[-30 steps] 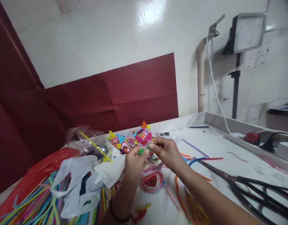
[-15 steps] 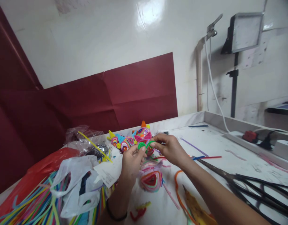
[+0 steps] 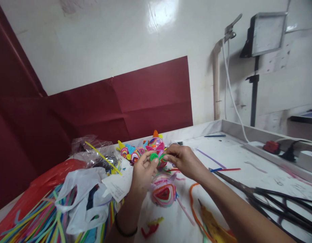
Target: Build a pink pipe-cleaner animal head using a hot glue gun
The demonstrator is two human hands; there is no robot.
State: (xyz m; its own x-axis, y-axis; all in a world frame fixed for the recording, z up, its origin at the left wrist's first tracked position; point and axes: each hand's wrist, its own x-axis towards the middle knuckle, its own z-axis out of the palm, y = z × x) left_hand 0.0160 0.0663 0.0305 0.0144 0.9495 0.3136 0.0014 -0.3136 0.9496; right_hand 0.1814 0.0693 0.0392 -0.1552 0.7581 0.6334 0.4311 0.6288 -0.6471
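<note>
A green pipe cleaner [image 3: 154,156] is coiled into a small flat spiral between my two hands. The fingers of my left hand [image 3: 143,170] pinch the coil. My right hand [image 3: 182,159] grips the free end of the same pipe cleaner between thumb and fingertips. Just below them sits a round pipe-cleaner figure [image 3: 164,195] in pink and pastel loops with a red centre. Behind the hands stand several finished-looking colourful pipe-cleaner figures [image 3: 137,154], partly hidden by the fingers.
Loose pipe cleaners [image 3: 36,222] lie in a bundle at the left beside a white plastic bag [image 3: 81,189] and a red bag [image 3: 56,173]. Large black-handled scissors [image 3: 249,190] rest at the right. Near the right edge is a power strip [image 3: 285,162]. An orange pipe cleaner [image 3: 192,202] curves in front.
My right hand's fingers have come slightly closer to the coil, and less of the green strand shows between the hands. The things on the table lie as before.
</note>
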